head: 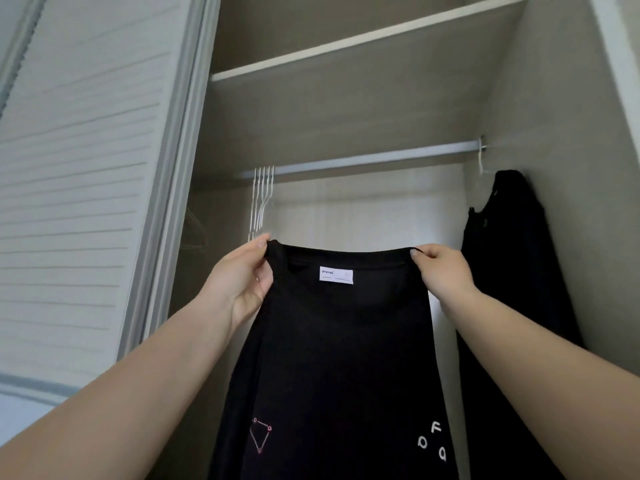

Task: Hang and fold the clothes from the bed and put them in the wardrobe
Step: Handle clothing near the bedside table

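Note:
I hold up a black T-shirt [339, 348] in front of the open wardrobe. It has a white neck label, a small pink triangle print low on the left and white letters low on the right. My left hand [242, 278] pinches its left shoulder by the collar. My right hand [443, 271] pinches the right shoulder. The shirt hangs straight down between my arms, below the metal hanging rail [363, 159]. Several white hangers [261, 199] hang bare at the rail's left end, just above my left hand.
A black garment [512, 258] hangs on a hanger at the rail's right end, against the wardrobe's side wall. A shelf [346, 43] runs above the rail. The white slatted sliding door [79, 168] stands to the left.

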`<action>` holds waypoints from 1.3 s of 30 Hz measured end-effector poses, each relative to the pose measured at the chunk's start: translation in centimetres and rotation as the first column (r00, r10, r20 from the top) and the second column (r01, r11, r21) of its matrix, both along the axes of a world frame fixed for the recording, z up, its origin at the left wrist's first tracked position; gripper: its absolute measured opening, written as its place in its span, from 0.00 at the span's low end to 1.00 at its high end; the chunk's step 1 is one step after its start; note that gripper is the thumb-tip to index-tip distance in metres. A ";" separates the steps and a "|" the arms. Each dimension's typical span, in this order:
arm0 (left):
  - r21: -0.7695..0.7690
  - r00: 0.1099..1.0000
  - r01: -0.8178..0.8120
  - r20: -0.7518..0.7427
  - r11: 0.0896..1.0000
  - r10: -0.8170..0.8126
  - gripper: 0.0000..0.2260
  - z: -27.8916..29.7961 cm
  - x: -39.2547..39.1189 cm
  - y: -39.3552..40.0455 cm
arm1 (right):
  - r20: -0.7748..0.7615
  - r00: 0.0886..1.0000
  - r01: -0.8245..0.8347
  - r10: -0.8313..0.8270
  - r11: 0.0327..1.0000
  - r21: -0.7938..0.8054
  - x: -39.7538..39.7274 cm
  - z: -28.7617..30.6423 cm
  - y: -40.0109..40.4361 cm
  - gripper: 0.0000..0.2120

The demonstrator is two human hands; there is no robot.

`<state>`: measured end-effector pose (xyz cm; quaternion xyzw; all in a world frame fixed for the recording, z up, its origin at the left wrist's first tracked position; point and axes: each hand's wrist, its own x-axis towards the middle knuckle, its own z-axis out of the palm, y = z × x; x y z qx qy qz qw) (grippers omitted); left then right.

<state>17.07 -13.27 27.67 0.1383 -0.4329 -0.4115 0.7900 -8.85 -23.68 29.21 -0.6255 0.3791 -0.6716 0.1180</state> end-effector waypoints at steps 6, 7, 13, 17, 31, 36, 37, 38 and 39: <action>-0.020 0.993 -0.115 0.006 0.993 0.115 0.05 2.6 -0.6 -4.0 | -0.121 0.993 0.002 0.007 0.997 0.075 0.1 1.4 -4.7 0.09; -0.025 0.992 -0.127 0.007 0.992 0.127 0.04 2.9 -0.6 -4.6 | -0.132 0.991 -0.011 0.023 0.996 0.090 0.3 1.6 -5.4 0.09; -0.067 0.976 -0.215 0.008 0.974 0.216 0.08 3.8 1.3 -7.2 | -0.339 0.938 -0.050 0.068 0.997 0.060 4.3 3.3 -8.1 0.10; -0.052 0.964 -0.259 0.042 0.964 0.262 0.06 3.3 3.1 -8.1 | -0.355 0.922 -0.152 0.153 0.988 0.029 9.2 4.5 -9.5 0.09; -0.074 0.944 -0.242 0.214 0.968 0.252 0.12 4.6 8.7 -11.5 | -0.402 0.899 -0.235 0.172 0.965 -0.113 25.8 12.2 -9.0 0.26; -0.093 0.939 -0.262 0.204 0.961 0.276 0.07 5.2 9.9 -11.7 | -0.428 0.892 -0.192 0.148 0.980 -0.061 28.5 12.1 -10.1 0.20; -0.091 0.940 -0.269 0.190 0.959 0.282 0.06 5.2 10.3 -11.7 | -0.406 0.902 -0.184 0.147 0.981 -0.054 29.0 12.1 -10.6 0.19; -0.089 0.941 -0.274 0.182 0.958 0.286 0.05 5.2 10.6 -11.7 | -0.372 0.915 -0.185 0.154 0.981 -0.050 29.4 12.1 -11.1 0.19; -0.087 0.941 -0.276 0.181 0.957 0.288 0.05 5.2 11.0 -11.7 | -0.332 0.928 -0.192 0.167 0.980 -0.044 29.7 12.1 -11.5 0.19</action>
